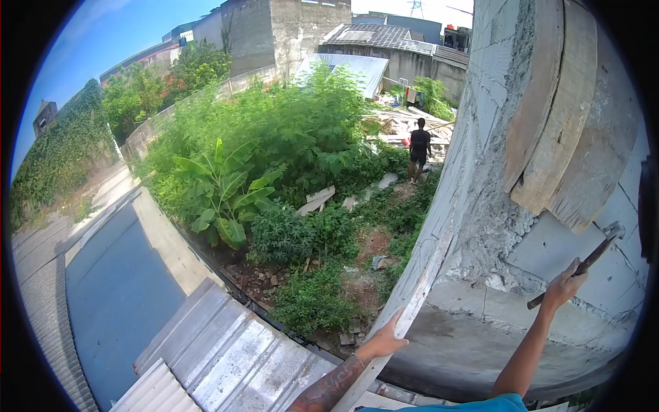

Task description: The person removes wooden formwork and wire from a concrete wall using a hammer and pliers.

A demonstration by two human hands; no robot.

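Observation:
My left hand [386, 338] grips a long pale wooden plank [427, 280] that slants up along the outer edge of the block wall. On the right, my right hand [565, 285] is closed around the handle of a hammer [594, 256], its head up near the wall face. Above the hammer, wooden boards [557, 130] lie against rough concrete on the wall [480, 178]. Grey mortar shows in the joints between the blocks.
Corrugated metal roofing [226, 350] and a blue roof panel [123, 295] lie below at left. Far below stand a banana plant [226, 192] and bushes. A person [419, 147] in dark clothes stands on the path near scattered boards.

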